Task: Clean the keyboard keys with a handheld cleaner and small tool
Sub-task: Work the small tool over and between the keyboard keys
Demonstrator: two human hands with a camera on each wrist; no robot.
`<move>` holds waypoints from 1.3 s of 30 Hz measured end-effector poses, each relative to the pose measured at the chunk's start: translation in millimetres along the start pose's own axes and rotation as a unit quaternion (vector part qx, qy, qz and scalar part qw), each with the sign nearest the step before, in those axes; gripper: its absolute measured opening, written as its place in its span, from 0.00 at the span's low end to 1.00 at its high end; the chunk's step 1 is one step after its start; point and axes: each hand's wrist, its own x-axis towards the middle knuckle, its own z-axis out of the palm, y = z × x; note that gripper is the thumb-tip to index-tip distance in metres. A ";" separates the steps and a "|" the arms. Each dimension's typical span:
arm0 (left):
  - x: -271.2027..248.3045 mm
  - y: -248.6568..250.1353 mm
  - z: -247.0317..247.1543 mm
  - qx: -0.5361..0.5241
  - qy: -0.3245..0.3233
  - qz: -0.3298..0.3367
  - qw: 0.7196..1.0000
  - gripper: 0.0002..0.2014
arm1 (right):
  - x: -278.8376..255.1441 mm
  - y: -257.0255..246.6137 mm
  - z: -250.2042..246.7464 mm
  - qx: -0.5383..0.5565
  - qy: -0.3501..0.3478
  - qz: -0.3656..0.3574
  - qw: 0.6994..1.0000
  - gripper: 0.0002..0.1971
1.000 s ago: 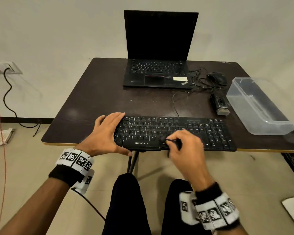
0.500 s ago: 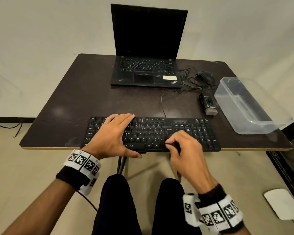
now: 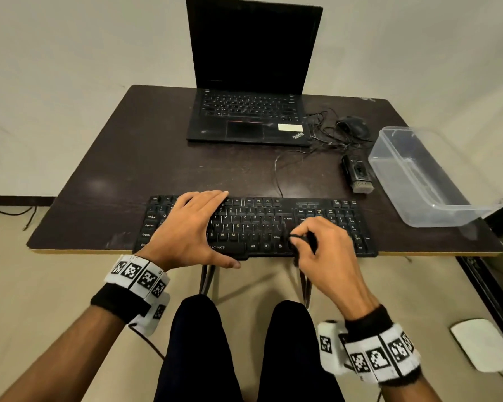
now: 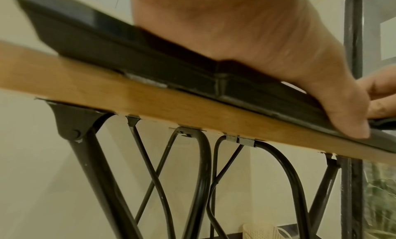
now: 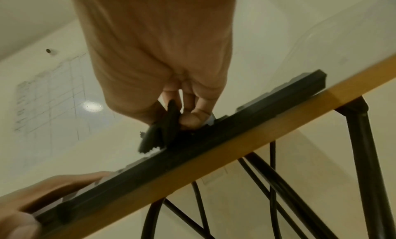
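The left grip (image 3: 190, 227) lies flat, fingers straight, on the keyboard (image 3: 262, 224); beside it the right grip (image 3: 321, 245) pinches a small black tool (image 5: 163, 129).

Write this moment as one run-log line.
left hand: flat on keyboard, steadying | right hand: pinching small black tool on bottom row | handheld cleaner: idle

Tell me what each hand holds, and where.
Right hand pinches the small black tool at its upper end; left hand lies flat on the keyboard.
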 end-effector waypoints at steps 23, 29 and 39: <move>-1.5 3.0 3.6 -0.010 0.030 0.017 0.999 0.64 | 22.9 -76.6 71.4 0.029 -0.111 -0.105 0.988 0.08; 0.0 1.2 -0.8 -0.002 0.009 0.004 1.000 0.74 | 22.0 -25.9 10.7 -0.038 -0.037 0.024 0.998 0.09; -1.7 3.3 0.8 -0.010 0.023 0.010 1.000 0.70 | 44.0 -80.1 63.0 0.003 -0.118 -0.061 0.991 0.12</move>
